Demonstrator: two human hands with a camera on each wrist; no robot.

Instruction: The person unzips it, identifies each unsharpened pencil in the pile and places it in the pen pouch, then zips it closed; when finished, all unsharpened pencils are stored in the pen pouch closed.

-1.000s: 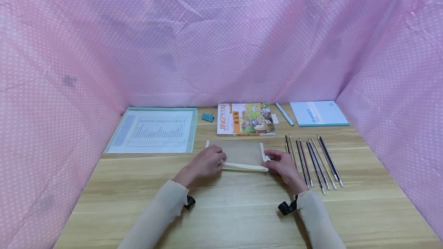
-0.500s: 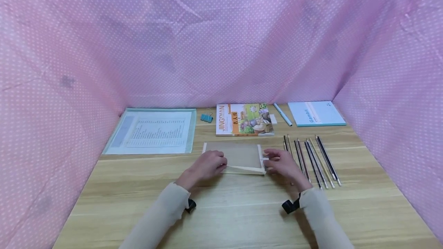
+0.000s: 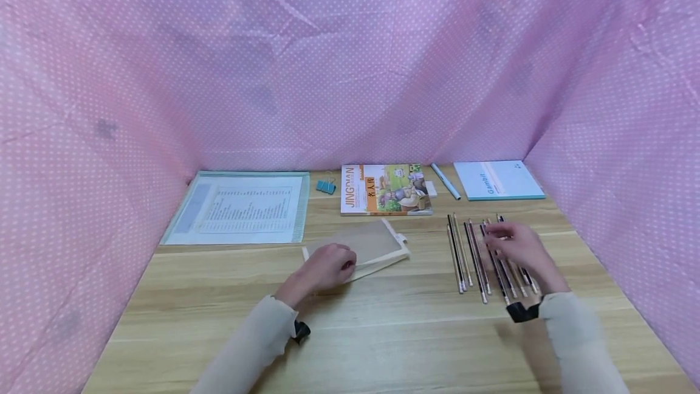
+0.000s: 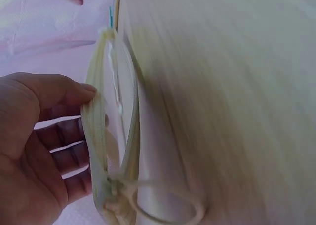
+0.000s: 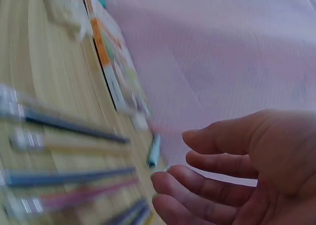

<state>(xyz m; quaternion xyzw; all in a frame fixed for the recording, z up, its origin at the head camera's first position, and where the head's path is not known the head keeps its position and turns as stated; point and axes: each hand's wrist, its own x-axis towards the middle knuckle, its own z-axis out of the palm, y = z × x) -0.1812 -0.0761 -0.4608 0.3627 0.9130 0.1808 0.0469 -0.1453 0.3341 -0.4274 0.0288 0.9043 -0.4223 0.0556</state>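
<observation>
- The left hand (image 3: 327,266) pinches the near edge of a see-through pouch (image 3: 367,241) with pale edges. The thumb is on one side and the fingers are bent behind.
- The pouch is at the middle of the wooden table (image 3: 350,345), between the person and the storybook (image 3: 388,190). It sits a little crooked. Whether all of it touches the wood cannot be told.
- In the left wrist view, the two sides of the pouch's mouth are apart, with a gap between them. A pale loop (image 4: 197,205) shows near the bottom; it is blurry.
- The right hand (image 3: 516,247) is over the pencils (image 3: 474,260), well apart from the pouch. Its thumb stands away from its fingers, which are softly bent. Whether a fingertip touches a pencil cannot be told.
- The pencils lie side by side in a loose row, to the right of the pouch. Their white ends point toward the person. Some are dark and some are light brown.
- At the back left is a clear folder (image 3: 240,208) with a printed page. A blue clip (image 3: 326,186) is between it and the storybook.
- Right of the storybook are a light blue pen (image 3: 446,182) and a pale blue book (image 3: 499,180) that says "Gambit".
- Pink dotted cloth (image 3: 350,65) hangs behind everything.
</observation>
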